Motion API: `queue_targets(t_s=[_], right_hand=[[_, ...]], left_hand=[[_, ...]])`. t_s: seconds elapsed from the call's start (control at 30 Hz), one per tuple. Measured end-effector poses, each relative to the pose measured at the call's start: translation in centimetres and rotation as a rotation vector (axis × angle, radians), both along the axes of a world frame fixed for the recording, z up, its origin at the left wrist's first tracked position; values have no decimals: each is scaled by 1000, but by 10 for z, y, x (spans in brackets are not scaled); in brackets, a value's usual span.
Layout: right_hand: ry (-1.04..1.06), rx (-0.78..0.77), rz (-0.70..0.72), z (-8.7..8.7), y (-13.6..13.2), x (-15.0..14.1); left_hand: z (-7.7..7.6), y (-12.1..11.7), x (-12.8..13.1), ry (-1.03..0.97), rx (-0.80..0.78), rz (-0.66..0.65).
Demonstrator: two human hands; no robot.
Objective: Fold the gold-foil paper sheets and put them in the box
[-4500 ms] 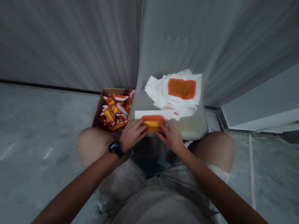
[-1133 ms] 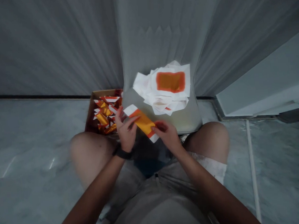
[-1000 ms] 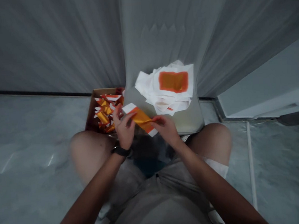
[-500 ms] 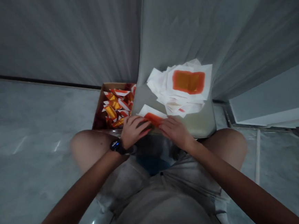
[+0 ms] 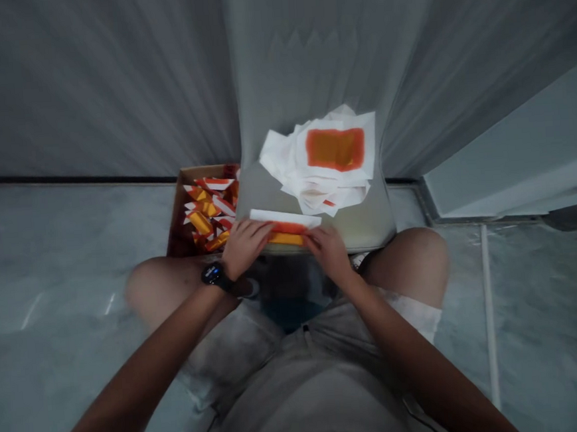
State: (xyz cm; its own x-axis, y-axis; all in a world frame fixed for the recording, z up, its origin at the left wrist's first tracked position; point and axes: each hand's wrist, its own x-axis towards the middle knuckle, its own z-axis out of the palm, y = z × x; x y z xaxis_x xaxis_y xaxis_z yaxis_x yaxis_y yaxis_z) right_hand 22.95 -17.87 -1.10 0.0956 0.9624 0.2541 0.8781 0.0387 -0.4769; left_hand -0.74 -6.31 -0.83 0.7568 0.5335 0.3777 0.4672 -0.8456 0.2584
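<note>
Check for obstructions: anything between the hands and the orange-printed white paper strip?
Nothing visible. The left hand and right hand both rest directly on the orange-printed white paper strip, with nothing between them and it.

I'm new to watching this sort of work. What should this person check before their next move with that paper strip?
1. Hold: ok. The left hand and right hand both rest on the paper strip.
2. Fold: cannot tell. The hands cover much of the strip, so any crease is hard to judge.
3. Wristwatch: ok. It sits on the left wrist, off the strip.
4. Stack of white sheets: ok. It lies just beyond the strip, within easy view.
5. Cardboard box: ok. It is open, left of the strip, with folded pieces inside.
</note>
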Motion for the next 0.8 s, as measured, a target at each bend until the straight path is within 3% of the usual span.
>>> queue_targets(t_s=[0.17,0.27,0.5,0.63,0.8], right_hand=[[-143,63,-71,-11,-3,-6],[-150,85,-83,-9,-3,-8],[-210,-18,60,15,41,-2],[-243,-49,54,25,59,-2],[-236,-160,105,41,52,-1]], left_hand=[[-9,-10,-2,56,50,-79],[-14,-25,-5,98,59,-83],[-11,-63,15,100,132,289],[-6,-76,31,33,113,350],[-9,-83,45,21,67,442]])
